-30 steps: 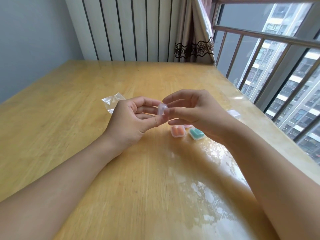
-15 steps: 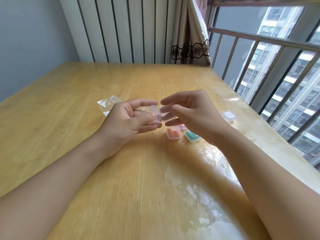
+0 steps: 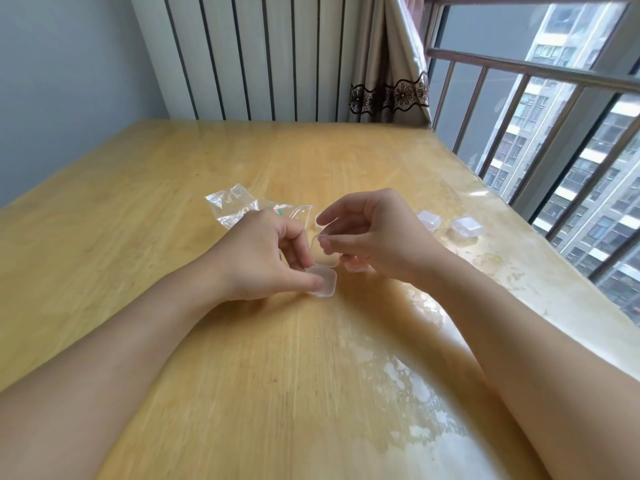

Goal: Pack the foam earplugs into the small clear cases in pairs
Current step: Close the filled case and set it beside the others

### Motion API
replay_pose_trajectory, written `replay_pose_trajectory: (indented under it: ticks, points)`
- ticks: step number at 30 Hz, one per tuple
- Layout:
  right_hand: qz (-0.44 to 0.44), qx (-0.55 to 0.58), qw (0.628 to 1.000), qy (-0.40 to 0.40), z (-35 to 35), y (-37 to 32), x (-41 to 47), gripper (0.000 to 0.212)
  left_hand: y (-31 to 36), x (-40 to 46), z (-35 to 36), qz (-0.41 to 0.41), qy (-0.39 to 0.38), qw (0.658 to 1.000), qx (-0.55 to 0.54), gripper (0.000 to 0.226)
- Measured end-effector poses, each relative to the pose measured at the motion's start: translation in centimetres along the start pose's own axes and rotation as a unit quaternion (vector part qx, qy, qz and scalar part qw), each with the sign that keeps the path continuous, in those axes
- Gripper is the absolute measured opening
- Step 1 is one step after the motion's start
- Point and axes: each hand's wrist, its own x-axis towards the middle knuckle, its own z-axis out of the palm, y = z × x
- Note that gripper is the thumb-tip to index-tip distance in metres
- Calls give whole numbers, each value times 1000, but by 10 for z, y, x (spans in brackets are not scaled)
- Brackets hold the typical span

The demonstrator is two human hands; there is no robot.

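Left hand (image 3: 263, 258) pinching base of small clear hinged plastic case (image 3: 322, 268) at frame centre; right hand (image 3: 377, 237) pinching its raised lid. Risk — slick case slipping, snapping shut, skidding across glossy wooden table (image 3: 138, 237). Earplugs hiding in crinkled clear bag (image 3: 239, 206), upper left of hands — count unclear.

Open clear case (image 3: 322, 271), lid up, two shut cases (image 3: 446, 225) beyond

Surface (image 3: 173, 237): honey-yellow wood grain, glossy.
Small square plastic case (image 3: 323, 280) at my thumb: clear, colourless.
Crinkled plastic bag (image 3: 232, 206): transparent, green streak.
Curtain (image 3: 388, 64): beige, dark lace floral band.
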Motion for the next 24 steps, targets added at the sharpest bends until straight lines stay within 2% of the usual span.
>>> replay_pose_trajectory:
  ticks: [3,6,8,11,13,18,24]
  points:
    - [-32,-72,997,7,2,-1,-1,18,-1,-1,2,4,1,1000,11,29]
    - [-63,-109,991,39,1,-1,-4,13,-1,1,-2,13,27,999,-25,26]
    - [-89,-129,985,70,1,-1,-4,8,-4,5,-8,21,123,990,-66,26]
    - [-133,-186,967,109,1,2,0,9,-7,10,-17,23,317,946,-71,13]
    - [-159,-226,955,108,4,6,2,10,-13,12,-20,-1,362,932,-11,5]
    - [-178,-310,931,69,13,13,8,15,-38,25,-13,-36,268,956,111,27]
    - [-197,-324,923,60,17,14,13,16,-45,25,-10,-37,204,971,119,23]
